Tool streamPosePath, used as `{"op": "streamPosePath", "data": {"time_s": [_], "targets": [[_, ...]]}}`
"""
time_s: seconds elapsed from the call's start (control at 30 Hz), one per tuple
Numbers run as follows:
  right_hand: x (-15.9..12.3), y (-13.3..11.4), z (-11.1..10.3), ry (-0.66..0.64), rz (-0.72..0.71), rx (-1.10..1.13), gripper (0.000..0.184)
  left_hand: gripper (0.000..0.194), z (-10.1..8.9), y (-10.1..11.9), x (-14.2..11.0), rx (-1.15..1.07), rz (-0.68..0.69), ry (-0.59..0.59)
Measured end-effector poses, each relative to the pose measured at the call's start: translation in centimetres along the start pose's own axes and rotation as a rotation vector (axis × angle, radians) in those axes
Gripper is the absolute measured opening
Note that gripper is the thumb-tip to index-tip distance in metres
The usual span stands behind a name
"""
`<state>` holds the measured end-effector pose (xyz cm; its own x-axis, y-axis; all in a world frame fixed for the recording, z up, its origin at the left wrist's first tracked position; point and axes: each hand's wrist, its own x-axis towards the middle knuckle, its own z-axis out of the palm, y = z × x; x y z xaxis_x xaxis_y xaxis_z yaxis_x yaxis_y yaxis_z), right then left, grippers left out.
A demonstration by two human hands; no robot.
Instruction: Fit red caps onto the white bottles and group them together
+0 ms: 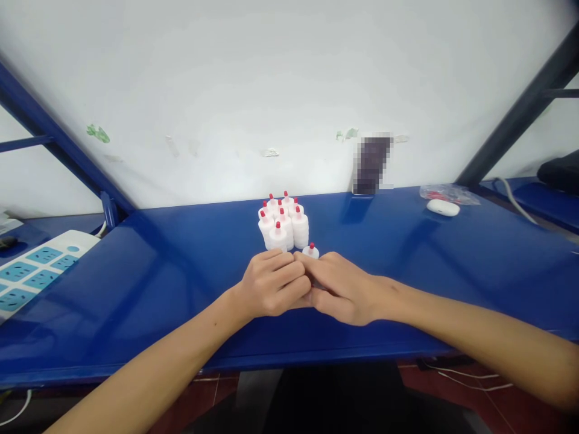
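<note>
Both of my hands meet near the front middle of the blue desk. My right hand (346, 289) is closed around a small white squeeze bottle with a red cap (311, 252). Only the bottle's top shows above my fingers; its lower part is hidden. My left hand (275, 283) is closed, its curled fingers pressed against the fingertips of my right hand. Whatever those left fingers grip is out of sight. Just beyond my hands, several more white bottles (300, 228) with red tips stand upright in a tight cluster.
A blue desk (199, 259) runs along a white wall. On the left lies a power strip (40, 271). A pixelated dark upright object (371, 166) leans against the wall. To the right are a white earbud case (442, 208) and a clear plastic bag (452, 194) with red pieces.
</note>
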<state>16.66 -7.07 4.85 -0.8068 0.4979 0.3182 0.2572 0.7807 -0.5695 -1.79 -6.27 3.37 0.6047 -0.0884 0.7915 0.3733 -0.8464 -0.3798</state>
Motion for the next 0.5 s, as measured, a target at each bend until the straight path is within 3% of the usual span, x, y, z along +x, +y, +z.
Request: {"op": "streamPosePath", "data": {"time_s": [0.33, 0.5], "targets": [[0.1, 0.5, -0.5, 0.02, -0.033, 0.053, 0.013, 0.04, 0.4, 0.0, -0.1, 0.029, -0.049, 0.013], [-0.3, 1.9, -2.2, 0.192, -0.042, 0.067, 0.005, 0.047, 0.3, 0.1, 0.2, -0.018, -0.059, 0.012]]}}
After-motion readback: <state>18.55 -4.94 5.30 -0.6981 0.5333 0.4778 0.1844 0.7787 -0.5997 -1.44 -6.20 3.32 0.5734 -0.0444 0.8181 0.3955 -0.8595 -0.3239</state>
